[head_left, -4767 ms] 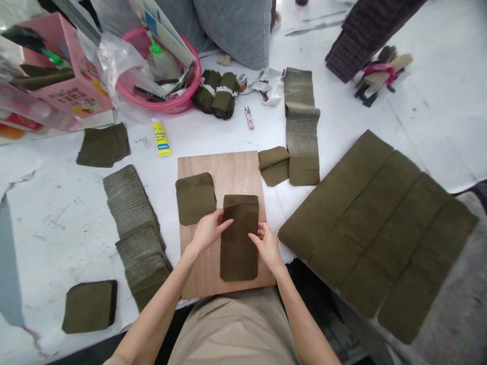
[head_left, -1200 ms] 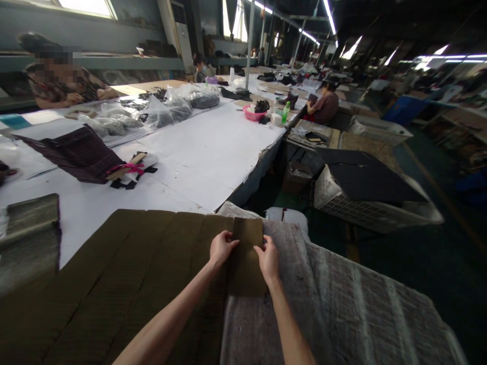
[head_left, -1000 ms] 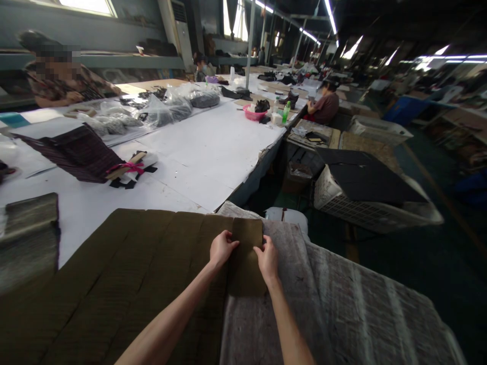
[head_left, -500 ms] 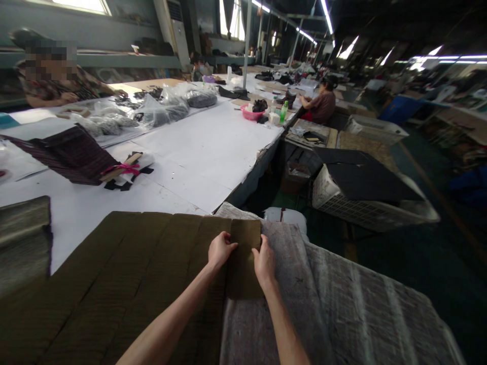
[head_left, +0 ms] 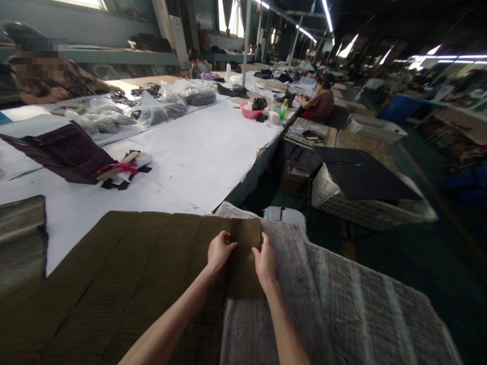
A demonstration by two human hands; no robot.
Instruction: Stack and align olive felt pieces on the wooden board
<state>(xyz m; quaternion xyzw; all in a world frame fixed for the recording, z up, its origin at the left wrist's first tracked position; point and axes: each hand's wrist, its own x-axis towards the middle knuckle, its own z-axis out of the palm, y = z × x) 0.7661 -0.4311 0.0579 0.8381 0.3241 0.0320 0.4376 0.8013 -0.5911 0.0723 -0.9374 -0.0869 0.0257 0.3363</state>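
Note:
A narrow row of overlapping olive fabric pieces lies at the right end of several similar rows, parallel to them. My left hand is closed at its left edge, the thumb on top and the curled fingers along the seam with the neighbouring row. On the opposite edge, my right hand presses its thumb against the row, with the fingers along the outer side. The undersides of the fingers are partly hidden. Under the row spreads a worn grey cloth.
A white-covered table runs ahead, bearing a dark folded stack, a bundle tied in pink and plastic bags. A white crate with a black sheet stands right. Co-workers sit left and farther along.
From the wooden board, my hands have brought the fabric row over to the right end of the other rows. Lately they barely move; the right fingers have straightened slightly, and the view has shifted right.

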